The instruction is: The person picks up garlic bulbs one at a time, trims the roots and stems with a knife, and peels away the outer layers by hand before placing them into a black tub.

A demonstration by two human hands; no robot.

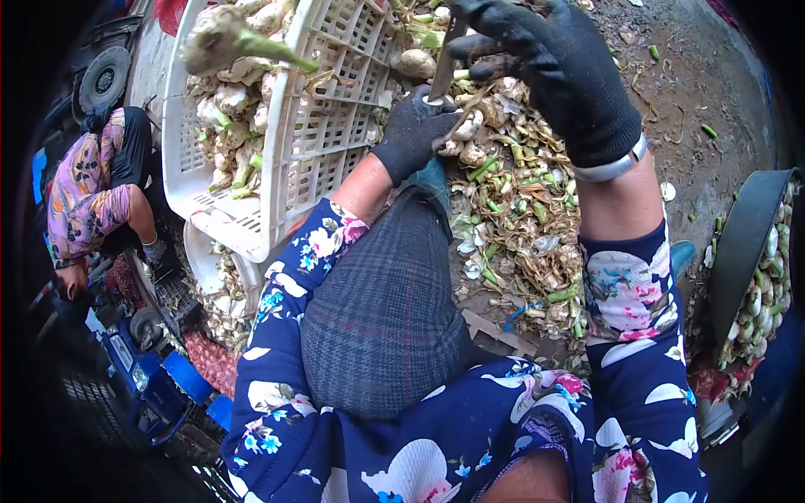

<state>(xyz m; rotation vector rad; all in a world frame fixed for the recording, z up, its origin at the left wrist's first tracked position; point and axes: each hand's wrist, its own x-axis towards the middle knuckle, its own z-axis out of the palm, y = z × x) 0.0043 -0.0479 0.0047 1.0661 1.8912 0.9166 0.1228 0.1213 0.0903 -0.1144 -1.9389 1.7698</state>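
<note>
**Plastic crate, one knife**

White and tilted, the crate brims with pale bulbs. Right of the crate spreads a heap of trimmings. Over it the right hand curls, its hold unclear. The left hand, just beside the crate, is clamped on the knife.

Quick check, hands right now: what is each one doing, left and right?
Left hand: closed on a knife, blade pointing up.
Right hand: fingers curled shut by the blade; whether it holds anything cannot be told.
</note>
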